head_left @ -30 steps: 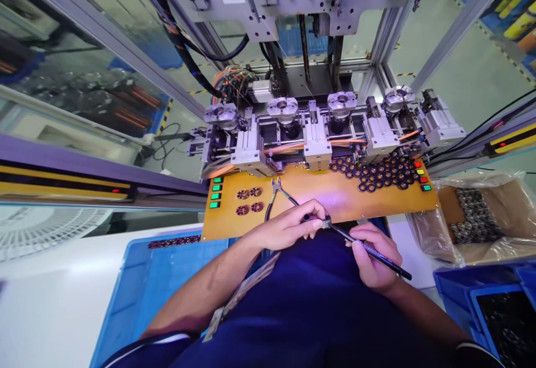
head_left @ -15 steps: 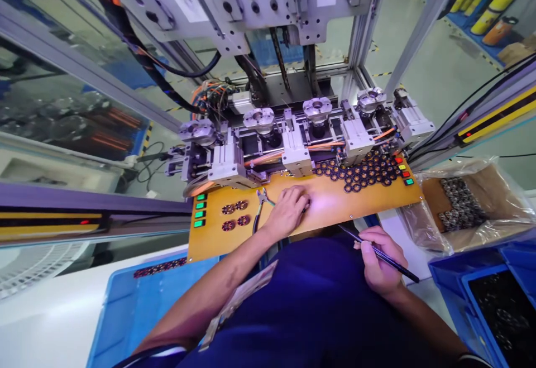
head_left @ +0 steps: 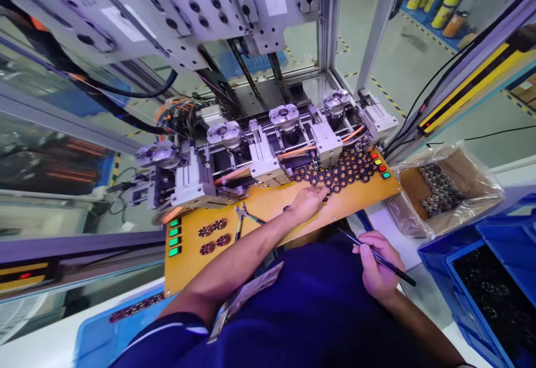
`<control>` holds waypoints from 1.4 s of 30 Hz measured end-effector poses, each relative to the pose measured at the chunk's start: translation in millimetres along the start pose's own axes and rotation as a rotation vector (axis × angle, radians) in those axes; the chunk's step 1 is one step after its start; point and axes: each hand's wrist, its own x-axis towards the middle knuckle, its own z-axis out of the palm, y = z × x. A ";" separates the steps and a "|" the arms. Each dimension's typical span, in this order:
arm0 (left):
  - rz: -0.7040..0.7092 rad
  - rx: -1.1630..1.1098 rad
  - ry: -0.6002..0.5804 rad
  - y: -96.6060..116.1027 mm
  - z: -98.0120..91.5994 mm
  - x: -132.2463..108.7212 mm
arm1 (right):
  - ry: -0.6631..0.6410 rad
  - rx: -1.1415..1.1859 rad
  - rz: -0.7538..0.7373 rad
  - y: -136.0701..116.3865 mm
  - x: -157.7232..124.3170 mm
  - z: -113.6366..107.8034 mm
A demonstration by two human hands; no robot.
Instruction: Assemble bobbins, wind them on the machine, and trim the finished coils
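My left hand (head_left: 309,203) reaches across the orange panel (head_left: 268,203) to the near edge of a cluster of black rings (head_left: 352,168) with copper-coloured centres. Its fingers are bent and closed at a small black ring (head_left: 325,199), partly hidden by the fingertips. Another dark ring (head_left: 287,209) shows beside that hand, partly covered. My right hand (head_left: 379,259) pinches a slim black pen-like tool (head_left: 397,272) in front of my body, its thin tip pointing up and left. Cutting pliers (head_left: 240,211) lie on the panel, handles partly behind my left forearm.
Several copper-wound round parts (head_left: 206,231) lie on the panel's left. A machine with metal fixtures (head_left: 285,115) stands behind it. Green buttons (head_left: 173,233) line the left edge. At the right are a plastic-lined box (head_left: 406,189) of metal parts and a blue bin (head_left: 464,290).
My left hand has moved right along the panel to the ring cluster, uncovering a dark ring. The view has turned to the right. My right hand still holds the pen-like tool.
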 end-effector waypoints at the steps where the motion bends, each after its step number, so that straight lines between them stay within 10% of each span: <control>1: -0.017 -0.026 -0.002 1.2 -1.4 -1.1 | -0.003 0.004 0.006 0.0 -0.4 0.4; 17: -0.066 -0.745 -0.155 61.5 -86.6 -101.7 | -0.191 0.154 -0.005 -18.6 9.3 19.4; 34: 0.044 -0.562 -0.171 60.4 -89.6 -101.7 | -0.184 0.144 0.050 -15.7 5.5 23.1; 42: 0.112 0.184 0.037 3.7 -42.3 -78.4 | -0.110 0.107 0.055 -9.2 3.8 21.8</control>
